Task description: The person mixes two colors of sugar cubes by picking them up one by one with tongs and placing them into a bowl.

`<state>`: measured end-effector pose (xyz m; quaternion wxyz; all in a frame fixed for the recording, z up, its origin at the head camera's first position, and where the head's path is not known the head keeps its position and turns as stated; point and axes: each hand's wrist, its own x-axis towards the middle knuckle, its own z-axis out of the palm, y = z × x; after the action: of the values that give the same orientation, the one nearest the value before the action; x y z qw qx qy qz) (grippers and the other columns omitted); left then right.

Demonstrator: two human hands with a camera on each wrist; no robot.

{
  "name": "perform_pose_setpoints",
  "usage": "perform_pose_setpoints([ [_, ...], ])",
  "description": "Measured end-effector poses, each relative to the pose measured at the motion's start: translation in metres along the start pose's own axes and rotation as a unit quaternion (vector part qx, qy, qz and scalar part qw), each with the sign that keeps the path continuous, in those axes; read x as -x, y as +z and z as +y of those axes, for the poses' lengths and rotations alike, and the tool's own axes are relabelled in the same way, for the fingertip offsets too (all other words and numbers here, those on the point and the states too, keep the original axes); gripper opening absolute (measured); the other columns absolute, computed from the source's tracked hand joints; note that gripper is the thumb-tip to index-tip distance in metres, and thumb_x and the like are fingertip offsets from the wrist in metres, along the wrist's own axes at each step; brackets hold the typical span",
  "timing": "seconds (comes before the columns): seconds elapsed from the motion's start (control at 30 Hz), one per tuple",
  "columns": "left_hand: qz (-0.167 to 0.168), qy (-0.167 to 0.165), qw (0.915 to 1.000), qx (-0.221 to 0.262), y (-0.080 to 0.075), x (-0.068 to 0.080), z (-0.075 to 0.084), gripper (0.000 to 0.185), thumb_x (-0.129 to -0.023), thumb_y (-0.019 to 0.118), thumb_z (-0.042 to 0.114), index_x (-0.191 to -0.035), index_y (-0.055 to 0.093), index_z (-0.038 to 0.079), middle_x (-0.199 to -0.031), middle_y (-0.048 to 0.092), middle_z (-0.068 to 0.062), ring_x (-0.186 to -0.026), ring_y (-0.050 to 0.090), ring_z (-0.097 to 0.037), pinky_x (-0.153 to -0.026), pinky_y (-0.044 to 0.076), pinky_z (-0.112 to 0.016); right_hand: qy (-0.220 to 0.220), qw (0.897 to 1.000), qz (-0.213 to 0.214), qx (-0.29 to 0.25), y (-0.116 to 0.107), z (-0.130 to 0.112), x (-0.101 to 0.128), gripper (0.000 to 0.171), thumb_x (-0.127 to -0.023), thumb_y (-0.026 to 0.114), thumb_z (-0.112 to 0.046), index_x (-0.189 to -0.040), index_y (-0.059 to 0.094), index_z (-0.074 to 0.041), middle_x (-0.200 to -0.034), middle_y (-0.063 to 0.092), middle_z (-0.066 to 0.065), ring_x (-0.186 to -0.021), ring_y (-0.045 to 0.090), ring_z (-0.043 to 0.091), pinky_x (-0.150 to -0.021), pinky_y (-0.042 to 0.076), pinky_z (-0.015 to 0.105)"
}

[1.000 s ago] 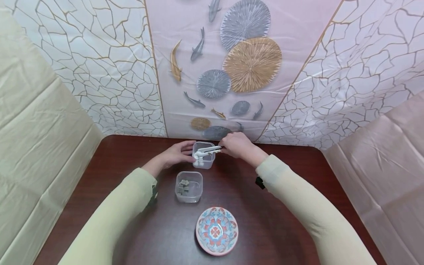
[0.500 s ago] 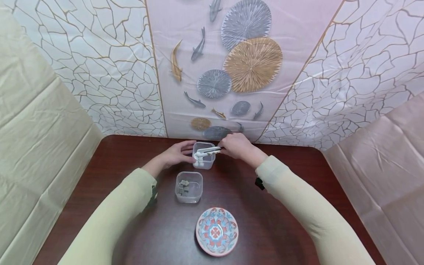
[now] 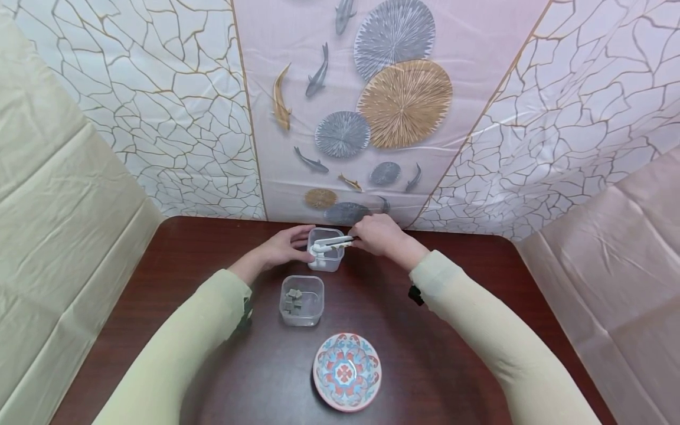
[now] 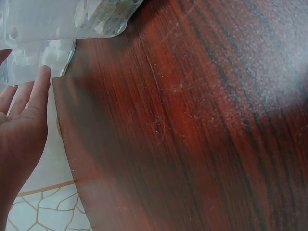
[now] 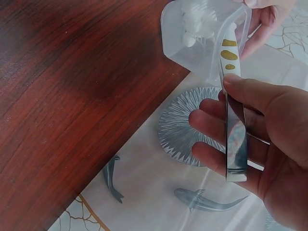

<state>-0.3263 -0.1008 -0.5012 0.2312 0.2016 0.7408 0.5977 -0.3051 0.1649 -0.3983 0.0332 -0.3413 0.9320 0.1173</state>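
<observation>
1. We judge the step in hand to be picking white lumps from the far tub with the tongs.
2. Our right hand grips the tongs between thumb and fingers; our left hand lays fairly straight fingers and thumb against the tub's left side.
3. That tub stands near the middle of the bench's far edge, and the tongs reach inside it. We cannot tell whether they hold a lump.
4. The next move, we think, calls for a firm squeeze and a steady lift.
5. The tongs look white with gold patches towards one end, and shiny metal along the strip in our palm; the tub is clear plastic.
</observation>
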Motion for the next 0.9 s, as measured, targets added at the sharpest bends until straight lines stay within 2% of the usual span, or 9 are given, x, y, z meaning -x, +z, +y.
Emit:
perform_pose_setpoints([
  [0.23,0.004,0.007,1.0000,-0.006,0.001,0.001,0.001,0.083,-0.093,0.077,-0.006,-0.164,0.034,-0.003,-0.163,0.042,-0.029,-0.151,0.043,-0.044,-0.124,0.041,-0.051,0.008,1.000,0.020,-0.002,-0.006,0.001,0.009,0.011,-0.101,0.076,-0.027,-0.097,0.080,-0.017,-0.092,0.079,0.002,-0.087,0.074,0.030,-0.074,0.062,0.051],
  [0.5,0.003,0.004,0.9998,-0.017,0.001,0.001,0.002,0.083,-0.093,0.078,-0.004,-0.164,0.034,-0.003,-0.163,0.043,-0.029,-0.151,0.044,-0.043,-0.124,0.041,-0.051,0.001,0.998,0.050,-0.030,-0.012,0.004,0.023,0.013,-0.101,0.076,-0.026,-0.092,0.075,-0.016,-0.088,0.077,0.002,-0.086,0.074,0.030,-0.071,0.061,0.052],
  [0.73,-0.001,0.003,0.9999,-0.016,0.001,0.000,0.001,0.083,-0.093,0.078,-0.003,-0.164,0.034,-0.003,-0.163,0.042,-0.029,-0.151,0.044,-0.044,-0.124,0.041,-0.050,-0.006,0.996,0.067,-0.052,-0.014,0.007,0.046,0.012,-0.101,0.076,-0.025,-0.091,0.072,-0.019,-0.083,0.074,-0.002,-0.079,0.073,0.030,-0.063,0.058,0.052],
  [0.9,0.000,0.000,0.9998,-0.018,0.001,0.000,0.002,0.084,-0.093,0.078,-0.003,-0.164,0.034,-0.003,-0.164,0.041,-0.029,-0.152,0.043,-0.044,-0.124,0.041,-0.050,-0.019,0.994,0.080,-0.077,-0.017,0.007,0.066,0.013,-0.100,0.077,-0.023,-0.089,0.070,-0.021,-0.078,0.070,-0.008,-0.072,0.069,0.025,-0.057,0.054,0.047],
])
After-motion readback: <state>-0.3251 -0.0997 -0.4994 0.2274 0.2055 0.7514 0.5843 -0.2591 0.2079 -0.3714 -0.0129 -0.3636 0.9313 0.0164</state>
